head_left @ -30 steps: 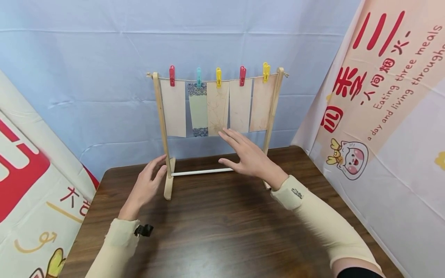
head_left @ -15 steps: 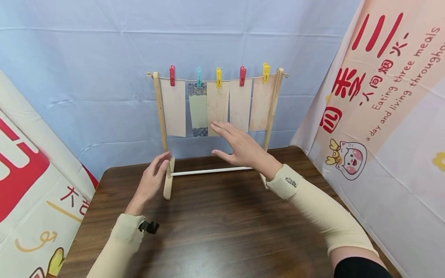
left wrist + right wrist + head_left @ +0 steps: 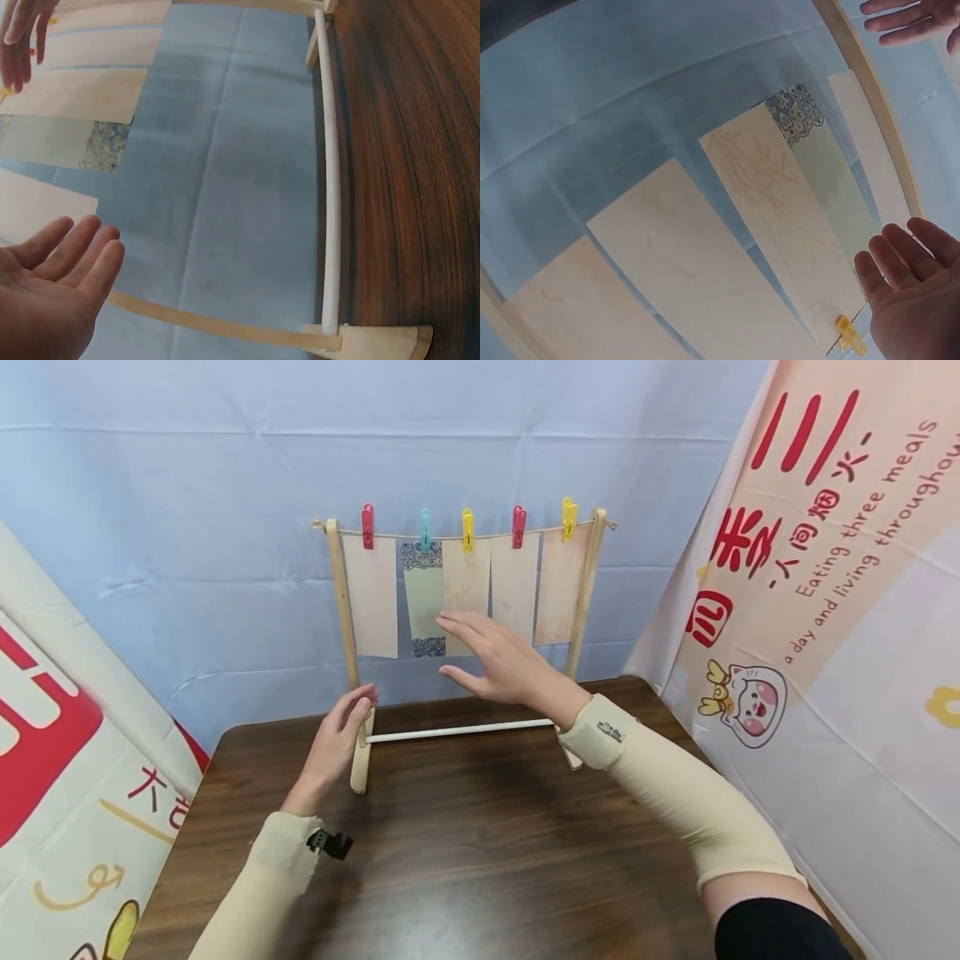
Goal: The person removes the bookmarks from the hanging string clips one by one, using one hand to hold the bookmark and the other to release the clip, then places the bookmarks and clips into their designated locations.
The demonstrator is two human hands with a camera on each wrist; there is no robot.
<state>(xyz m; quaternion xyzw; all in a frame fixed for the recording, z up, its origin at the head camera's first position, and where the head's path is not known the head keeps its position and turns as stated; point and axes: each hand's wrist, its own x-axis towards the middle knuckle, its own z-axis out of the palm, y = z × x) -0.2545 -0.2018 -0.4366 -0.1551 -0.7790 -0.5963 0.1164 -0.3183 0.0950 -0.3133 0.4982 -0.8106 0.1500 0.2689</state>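
Note:
A small wooden rack [image 3: 341,602] stands on the table with a string tied across its top. Paper cards hang from the string by colored clothespins; the middle card [image 3: 463,581] has a faint bamboo print, and a pale green card [image 3: 424,597] with blue patterned ends hangs to its left. My right hand [image 3: 506,664], fingers extended and thumb apart, is in front of the middle card and hides its lower part. Beside the rack's left post is my left hand [image 3: 337,747], with loosely bent fingers. Neither hand holds anything, and the right wrist view shows the right palm [image 3: 922,300] bare.
A white rod [image 3: 457,730] joins the two feet of the rack near the dark wooden table [image 3: 450,860]. Light blue cloth [image 3: 187,527] hangs behind, and printed banners [image 3: 825,610] stand at both sides.
My right hand has moved left and slightly up across the cards. The left hand has shifted a little right and up by the post. The cards hang as before.

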